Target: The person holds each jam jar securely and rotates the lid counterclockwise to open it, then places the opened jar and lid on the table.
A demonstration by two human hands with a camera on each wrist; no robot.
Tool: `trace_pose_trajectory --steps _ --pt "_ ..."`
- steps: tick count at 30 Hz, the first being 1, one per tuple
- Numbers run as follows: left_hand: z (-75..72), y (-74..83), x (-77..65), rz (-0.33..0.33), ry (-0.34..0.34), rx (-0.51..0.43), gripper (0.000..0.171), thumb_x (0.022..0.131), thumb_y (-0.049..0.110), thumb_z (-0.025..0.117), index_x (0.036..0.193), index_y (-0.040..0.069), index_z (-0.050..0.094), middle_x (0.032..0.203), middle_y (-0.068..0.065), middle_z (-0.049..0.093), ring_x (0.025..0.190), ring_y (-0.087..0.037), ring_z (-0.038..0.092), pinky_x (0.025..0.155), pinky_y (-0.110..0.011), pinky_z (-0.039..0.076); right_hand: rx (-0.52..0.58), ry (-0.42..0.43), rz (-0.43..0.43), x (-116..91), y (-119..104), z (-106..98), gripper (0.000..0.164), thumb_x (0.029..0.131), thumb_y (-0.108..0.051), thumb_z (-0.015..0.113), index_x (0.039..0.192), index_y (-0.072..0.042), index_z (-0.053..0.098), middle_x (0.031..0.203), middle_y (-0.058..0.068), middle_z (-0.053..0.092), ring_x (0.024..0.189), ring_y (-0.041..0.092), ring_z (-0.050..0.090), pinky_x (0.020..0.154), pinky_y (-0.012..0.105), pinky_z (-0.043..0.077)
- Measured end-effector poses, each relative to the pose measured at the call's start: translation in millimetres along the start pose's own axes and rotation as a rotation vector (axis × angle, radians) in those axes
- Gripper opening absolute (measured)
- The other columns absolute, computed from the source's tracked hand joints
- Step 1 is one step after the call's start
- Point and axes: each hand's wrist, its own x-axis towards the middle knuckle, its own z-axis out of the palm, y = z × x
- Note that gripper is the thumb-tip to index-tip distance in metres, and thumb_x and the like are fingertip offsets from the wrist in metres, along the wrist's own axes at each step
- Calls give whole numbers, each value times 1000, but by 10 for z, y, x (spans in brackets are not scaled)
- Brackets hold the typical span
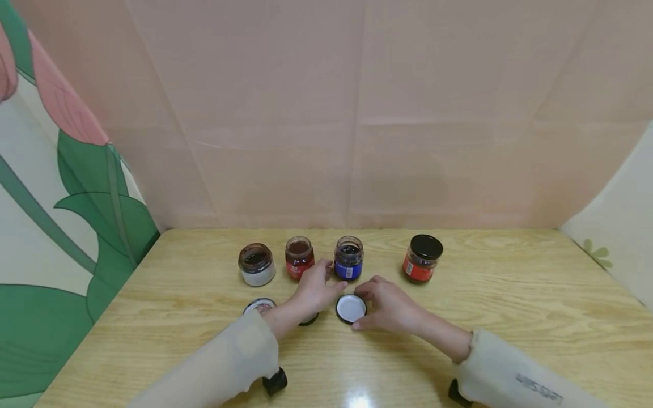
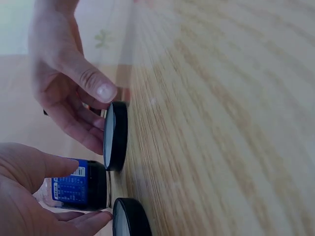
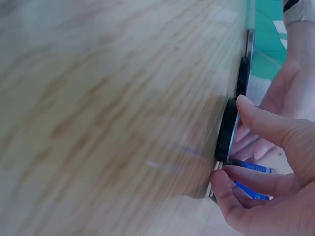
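A black-rimmed jar lid (image 1: 351,309) lies on the table with its white inside up. My right hand (image 1: 390,306) spans it, thumb at the near edge and fingertips at the far edge. Just behind stands an uncapped glass jar with a blue label (image 1: 348,268), dark contents inside. My left hand (image 1: 315,289) reaches beside this jar, its fingers extended along the left side and its thumb in front. In the left wrist view, the left thumb (image 2: 59,166) overlaps the blue label. A second black-rimmed lid (image 2: 130,221) shows below the left fingertips.
To the left stand an open red-labelled jar (image 1: 299,262) and an open jar with a white lower part (image 1: 258,274). A capped jar with a black lid (image 1: 422,260) is at the right. Another lid (image 1: 259,306) lies partly behind the left forearm. A curtain (image 1: 357,141) hangs behind the table.
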Motion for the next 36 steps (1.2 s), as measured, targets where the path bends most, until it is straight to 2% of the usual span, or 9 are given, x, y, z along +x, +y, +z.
trace_pose_trajectory --steps 3,6,9,12,16,19,22,27,36 --pt "-1 10 -57 13 7 -13 51 86 14 70 127 -7 49 120 -25 61 113 -36 58 96 -46 48 25 0 37 -35 34 -35 61 65 -25 88 115 3 64 100 10 62 88 21 60 76 33 50" --pt "9 25 -100 51 75 -28 44 83 10 71 119 -8 53 112 -23 62 106 -35 60 93 -45 49 66 15 47 -73 60 -92 56 69 -17 84 116 5 62 101 12 62 88 22 61 77 35 53" --pt "20 53 -132 87 152 -66 36 80 5 71 110 -7 56 103 -20 61 96 -33 61 86 -40 51 85 47 26 -113 87 -168 47 74 -9 80 115 6 62 103 15 63 88 26 63 76 36 55" --pt "31 99 -164 101 178 -105 28 78 2 70 101 -4 56 96 -16 59 85 -25 60 78 -31 52 79 90 -2 -150 120 -240 40 77 -4 75 114 6 63 105 17 64 90 29 64 75 37 56" --pt "56 184 -211 104 134 -127 22 78 1 69 96 0 56 91 -10 58 79 -16 58 72 -23 51 80 138 -48 -194 166 -304 33 79 2 71 111 7 64 104 19 65 92 32 64 75 35 56" --pt "85 240 -237 123 95 -135 21 79 1 68 97 0 56 93 -10 58 81 -19 58 73 -23 51 87 165 -76 -225 196 -329 29 79 4 70 108 7 65 102 19 65 90 33 65 74 33 56" --pt "118 283 -242 142 90 -143 22 79 1 67 98 -1 56 94 -11 58 83 -20 58 73 -23 50 88 186 -101 -251 228 -342 27 79 6 69 105 6 66 101 18 66 88 33 66 73 32 56" --pt "175 346 -200 171 112 -174 22 78 -1 66 97 -1 58 92 -11 59 78 -16 58 71 -20 50 83 219 -108 -310 272 -378 24 79 5 70 104 4 67 99 16 65 82 29 67 72 32 57" --pt "363 450 -62 200 69 -217 21 78 -2 66 97 -3 58 90 -12 60 76 -15 59 69 -18 50 75 292 -69 -408 350 -464 24 79 6 71 102 1 68 99 13 67 80 22 67 72 34 57"
